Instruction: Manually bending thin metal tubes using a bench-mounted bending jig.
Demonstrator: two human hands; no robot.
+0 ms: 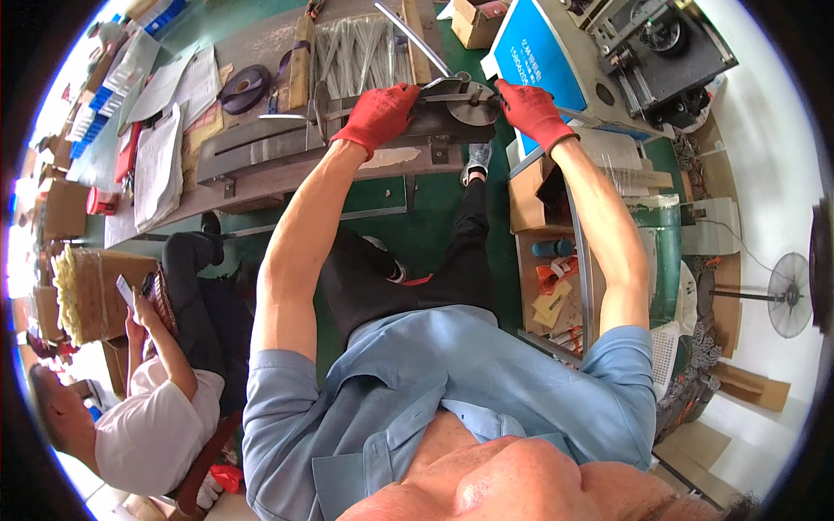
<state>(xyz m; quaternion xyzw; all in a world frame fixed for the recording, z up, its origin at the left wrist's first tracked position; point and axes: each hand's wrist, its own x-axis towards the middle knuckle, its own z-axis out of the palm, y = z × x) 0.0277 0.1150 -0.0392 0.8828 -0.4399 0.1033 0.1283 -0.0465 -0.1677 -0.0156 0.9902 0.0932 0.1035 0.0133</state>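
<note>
Both of my hands wear red gloves and reach to the front edge of the workbench. My left hand (380, 117) is closed at the left of a metal rig with a round disc (475, 106); what its fingers hold, if anything, is hidden. On the disc's other side, my right hand (532, 113) has its fingers curled close to the rig's right end, and I cannot make out what is in them. Behind my left hand, a bundle of thin, clear strips (363, 56) lies between two wooden bars. A slim metal rod (408, 36) slants over them toward the rig.
A machine with a blue panel (540, 56) stands at the right. Papers (161, 161) and a dark tape roll (245, 89) lie on the bench's left. A seated person (161, 417) holds a phone at the lower left. A fan (789, 295) stands far right.
</note>
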